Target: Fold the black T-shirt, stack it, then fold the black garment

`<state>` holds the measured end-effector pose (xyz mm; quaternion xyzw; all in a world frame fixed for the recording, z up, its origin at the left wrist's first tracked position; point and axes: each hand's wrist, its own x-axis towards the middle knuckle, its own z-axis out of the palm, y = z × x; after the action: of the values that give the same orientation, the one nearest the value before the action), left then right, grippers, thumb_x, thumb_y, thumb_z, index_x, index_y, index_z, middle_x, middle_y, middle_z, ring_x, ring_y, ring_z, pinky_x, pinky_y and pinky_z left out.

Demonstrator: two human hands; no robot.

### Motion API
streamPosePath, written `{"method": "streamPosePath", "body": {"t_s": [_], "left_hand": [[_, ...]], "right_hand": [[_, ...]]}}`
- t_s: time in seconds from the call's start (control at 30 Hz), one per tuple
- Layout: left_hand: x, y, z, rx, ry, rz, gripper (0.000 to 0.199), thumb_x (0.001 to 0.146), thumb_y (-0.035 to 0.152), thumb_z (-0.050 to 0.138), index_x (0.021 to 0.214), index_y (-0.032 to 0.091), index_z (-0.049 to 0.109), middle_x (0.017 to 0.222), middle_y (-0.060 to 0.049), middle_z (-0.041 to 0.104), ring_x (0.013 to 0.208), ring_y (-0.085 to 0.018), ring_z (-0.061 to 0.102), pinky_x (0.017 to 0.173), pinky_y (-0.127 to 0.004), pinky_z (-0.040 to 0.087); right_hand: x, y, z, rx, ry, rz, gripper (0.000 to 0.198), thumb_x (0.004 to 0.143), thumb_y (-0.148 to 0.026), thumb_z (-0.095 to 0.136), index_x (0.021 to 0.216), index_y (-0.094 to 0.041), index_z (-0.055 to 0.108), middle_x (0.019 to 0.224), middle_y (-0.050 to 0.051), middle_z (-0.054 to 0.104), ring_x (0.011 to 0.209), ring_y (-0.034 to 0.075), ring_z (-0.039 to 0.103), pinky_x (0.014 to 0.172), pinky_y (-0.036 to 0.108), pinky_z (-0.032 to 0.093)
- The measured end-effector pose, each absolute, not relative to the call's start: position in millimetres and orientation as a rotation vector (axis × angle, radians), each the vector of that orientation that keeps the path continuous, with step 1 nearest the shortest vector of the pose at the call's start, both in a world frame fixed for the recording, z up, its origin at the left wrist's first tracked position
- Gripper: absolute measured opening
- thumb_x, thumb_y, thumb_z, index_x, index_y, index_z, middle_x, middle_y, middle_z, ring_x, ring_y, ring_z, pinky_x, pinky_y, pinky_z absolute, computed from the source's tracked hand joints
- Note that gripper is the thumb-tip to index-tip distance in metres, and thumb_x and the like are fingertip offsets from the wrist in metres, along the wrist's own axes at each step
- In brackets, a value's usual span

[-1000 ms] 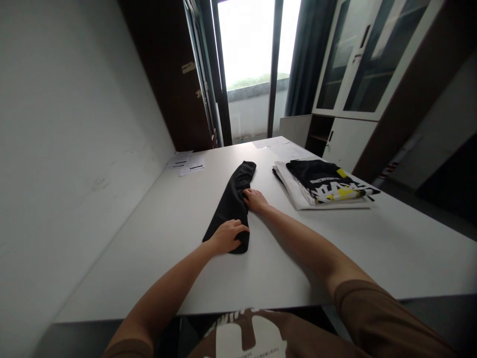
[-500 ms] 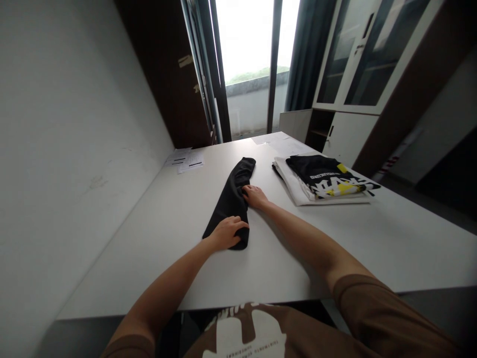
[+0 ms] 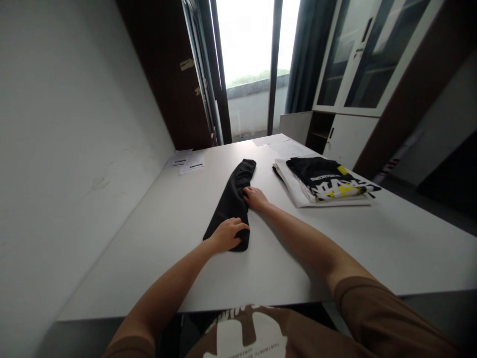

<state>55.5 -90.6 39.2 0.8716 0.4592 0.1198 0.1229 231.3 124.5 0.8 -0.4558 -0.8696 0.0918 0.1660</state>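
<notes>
A black folded garment [image 3: 230, 199] lies lengthwise on the white table [image 3: 156, 233], a long narrow shape whose far end bends to the right. Over its near end rests my left hand [image 3: 226, 233], with the fingers curled at the cloth's right edge. Farther up that same edge, my right hand [image 3: 255, 198] has its fingers closed on the cloth, and the fingertips are partly hidden. What kind of garment it is, I cannot tell.
To the right lies a stack of folded clothes, a black printed T-shirt [image 3: 316, 171] over white cloth [image 3: 292, 186]. Paper sheets [image 3: 192, 163] lie at the back left, others [image 3: 286, 146] at the far edge. A wall [image 3: 74, 174] borders the left; a cabinet [image 3: 352, 139] stands back right.
</notes>
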Motion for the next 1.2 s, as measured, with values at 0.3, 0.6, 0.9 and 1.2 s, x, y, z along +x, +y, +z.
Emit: {"method": "streamPosePath", "body": {"t_s": [0.3,0.6,0.9,1.2], "left_hand": [[55.9,-90.0,37.7,2.550,1.338,0.353,0.051,0.086,0.010,0.066,0.135,0.022,0.074,0.120,-0.009,0.071,0.116,-0.029,0.066,0.112,-0.043,0.054],[56.3,-90.9,40.2,2.545,1.352,0.335,0.050,0.087,0.011,0.067,0.135,0.024,0.073,0.121,-0.008,0.071,0.118,-0.028,0.066,0.113,-0.041,0.054],[56.2,-90.8,39.1,2.543,1.350,0.339,0.049,0.088,0.011,0.068,0.135,0.024,0.074,0.120,-0.008,0.071,0.117,-0.028,0.066,0.113,-0.041,0.054],[55.2,-89.4,36.1,2.546,1.331,0.373,0.050,0.087,0.010,0.067,0.135,0.023,0.074,0.119,-0.008,0.070,0.116,-0.028,0.066,0.111,-0.041,0.055]], "right_hand": [[231.1,124.4,0.7,-1.298,-2.469,0.261,0.039,0.111,-0.033,0.059,0.146,-0.021,0.069,0.157,0.014,0.068,0.145,0.032,0.062,0.126,0.044,0.041],[231.4,125.8,-0.6,-1.300,-2.480,0.246,0.037,0.111,-0.033,0.059,0.145,-0.022,0.069,0.155,0.014,0.069,0.143,0.031,0.063,0.124,0.043,0.042],[230.7,124.9,-1.2,-1.291,-2.473,0.239,0.037,0.111,-0.033,0.058,0.144,-0.021,0.069,0.154,0.014,0.069,0.143,0.032,0.063,0.124,0.043,0.042],[231.7,123.5,2.2,-1.303,-2.470,0.252,0.037,0.111,-0.033,0.059,0.144,-0.023,0.070,0.154,0.014,0.070,0.143,0.031,0.063,0.124,0.043,0.042]]}}
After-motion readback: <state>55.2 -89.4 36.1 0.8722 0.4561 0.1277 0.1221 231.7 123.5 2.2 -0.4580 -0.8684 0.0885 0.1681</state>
